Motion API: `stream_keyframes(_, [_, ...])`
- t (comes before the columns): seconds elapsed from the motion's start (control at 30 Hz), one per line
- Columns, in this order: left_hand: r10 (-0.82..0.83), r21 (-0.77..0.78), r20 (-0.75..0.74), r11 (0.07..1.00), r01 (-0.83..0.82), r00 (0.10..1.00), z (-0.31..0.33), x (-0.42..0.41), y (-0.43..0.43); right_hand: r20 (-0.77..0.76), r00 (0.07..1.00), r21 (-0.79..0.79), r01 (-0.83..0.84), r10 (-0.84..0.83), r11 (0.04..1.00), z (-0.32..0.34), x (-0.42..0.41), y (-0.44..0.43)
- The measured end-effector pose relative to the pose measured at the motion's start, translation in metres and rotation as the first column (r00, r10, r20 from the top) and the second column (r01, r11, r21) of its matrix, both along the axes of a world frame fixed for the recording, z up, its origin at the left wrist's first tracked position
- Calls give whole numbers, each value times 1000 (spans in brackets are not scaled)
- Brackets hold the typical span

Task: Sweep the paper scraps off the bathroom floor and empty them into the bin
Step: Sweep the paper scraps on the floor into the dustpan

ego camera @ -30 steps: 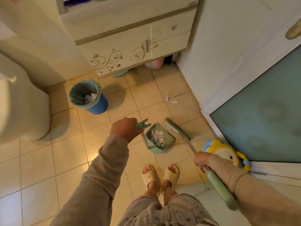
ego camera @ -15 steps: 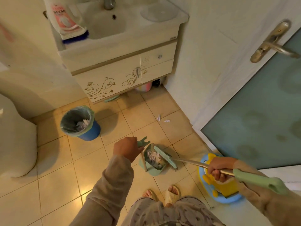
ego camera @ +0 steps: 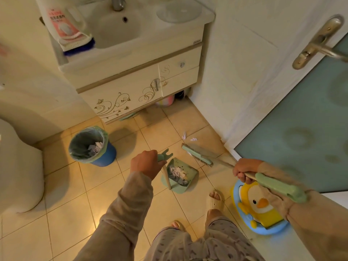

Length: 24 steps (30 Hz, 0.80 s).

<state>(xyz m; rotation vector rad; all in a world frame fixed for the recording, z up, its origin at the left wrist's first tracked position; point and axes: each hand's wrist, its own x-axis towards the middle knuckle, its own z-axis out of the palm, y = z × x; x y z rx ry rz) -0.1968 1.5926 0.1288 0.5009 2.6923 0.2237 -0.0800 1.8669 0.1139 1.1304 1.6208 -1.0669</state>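
Nearest the camera are patterned trousers and two beige slippers on the tiled floor. Just right of the feet a yellow duck seat on a blue base stands against the door.

The left hand, in a beige sleeve, is closed around the green top of the dustpan handle, whose pale shaft runs down to the dustpan. The pan rests on the floor just ahead of the feet, and a heap of white and grey scraps lies inside it.

The right hand is clenched around the thin shaft of the broom, just ahead of its green grip sleeve. The shaft slants down and left to the green broom head, which lies on the tiles just beyond the pan's right side, apart from it. A little farther on, two loose scraps lie on the floor near the foot of the door frame, a short way past the broom head.

To the left, well apart from the pan, a blue bin with a green liner stands upright with scraps in it. The toilet fills the left edge.

Farthest back is the cabinet with scroll decoration, with a sink on top and a bottle on its left rim. A brass door handle shows at upper right.
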Motion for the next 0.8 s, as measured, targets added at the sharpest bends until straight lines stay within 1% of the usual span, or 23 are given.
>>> stream_keyframes(0.2, [89, -15, -37, 996, -90, 995, -6, -29, 30, -53, 998, 6, -18, 19, 1000, -5, -49, 55])
stream_keyframes(0.47, [210, -78, -81, 973, -216, 974, -11, -69, 83, -73, 992, 41, -105, 108, 994, -12, -123, 129])
stream_keyframes(0.57, [238, -84, -87, 966, -245, 967, -12, -74, 95, -89, 988, 51, -119, 123, 992, -15, -141, 136])
stream_keyframes(0.63, [235, -100, -82, 965, -242, 969, -12, -76, 103, -108, 991, 27, -75, 78, 997, -20, -149, 135])
stream_keyframes(0.7, [232, -105, -82, 965, -239, 969, -12, -78, 108, -80, 994, 7, -74, 74, 997, -21, -150, 128])
stream_keyframes(0.8, [222, -114, -81, 966, -230, 972, -12, -81, 109, -91, 976, 12, -196, 197, 980, -25, -137, 117])
